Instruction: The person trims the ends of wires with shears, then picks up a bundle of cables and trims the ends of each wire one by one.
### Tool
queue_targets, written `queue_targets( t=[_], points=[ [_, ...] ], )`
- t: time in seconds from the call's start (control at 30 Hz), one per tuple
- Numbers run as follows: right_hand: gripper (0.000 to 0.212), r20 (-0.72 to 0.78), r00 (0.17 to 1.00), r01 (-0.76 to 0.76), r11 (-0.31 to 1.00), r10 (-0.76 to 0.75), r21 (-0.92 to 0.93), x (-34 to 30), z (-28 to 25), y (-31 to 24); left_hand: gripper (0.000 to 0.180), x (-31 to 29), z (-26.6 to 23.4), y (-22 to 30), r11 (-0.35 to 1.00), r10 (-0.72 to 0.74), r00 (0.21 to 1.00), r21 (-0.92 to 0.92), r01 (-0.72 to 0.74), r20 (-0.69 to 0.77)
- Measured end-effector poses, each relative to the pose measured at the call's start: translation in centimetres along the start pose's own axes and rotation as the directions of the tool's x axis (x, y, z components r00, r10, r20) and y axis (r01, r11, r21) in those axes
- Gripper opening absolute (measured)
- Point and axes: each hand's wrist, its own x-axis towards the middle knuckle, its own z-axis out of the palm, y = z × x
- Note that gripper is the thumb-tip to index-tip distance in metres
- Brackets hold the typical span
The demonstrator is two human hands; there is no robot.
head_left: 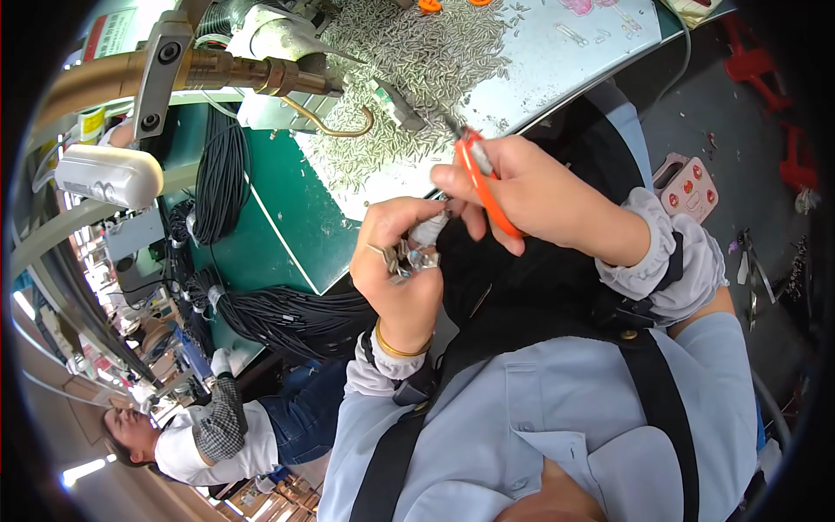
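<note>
My right hand (544, 196) is closed around pliers with orange handles (485, 187). Their dark jaws point up and away, toward a pile of small silvery metal pins (409, 65) on a white work surface (578, 52). To the left and a little nearer, my left hand (396, 270) curls around several small shiny metal pieces (404, 259); their exact kind cannot be made out. The fingertips of both hands are close together, above my dark apron. A small block-shaped fixture (398, 106) sits among the pins, just beyond the hands.
A brass-coloured pipe (209, 71) with a thin bent tube juts in from the left above the pins. Bundles of black cable (287, 317) lie on the green tabletop (283, 209). Another person (217, 435) works at lower left. Red stools (755, 65) stand on the floor at right.
</note>
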Motion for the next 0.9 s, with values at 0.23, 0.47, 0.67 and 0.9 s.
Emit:
queue_targets(
  t=[0.23,0.47,0.67,0.9],
  points=[
    [0.014,0.118,0.736,0.56,0.503,-0.666,-0.658,1.1,0.1,2.9,0.019,0.9,-1.0,0.6,0.226,-0.58,0.726,-0.784,0.578,0.368],
    [0.022,0.45,0.46,0.538,-0.163,-0.765,-0.827,0.4,-0.8,1.1,0.014,0.6,-1.8,0.6,-0.029,-0.58,0.585,-0.732,0.681,0.567],
    [0.017,0.496,0.422,0.566,-0.207,-0.759,-0.798,0.1,-1.6,2.0,0.019,0.3,-1.6,0.4,0.059,-0.594,0.598,-0.713,0.699,0.538],
    [0.005,0.162,0.644,0.534,0.288,-0.748,-0.795,-0.1,0.1,3.5,0.026,-1.0,0.8,1.4,0.933,-0.229,0.97,-0.305,0.193,-0.087]
  ],
)
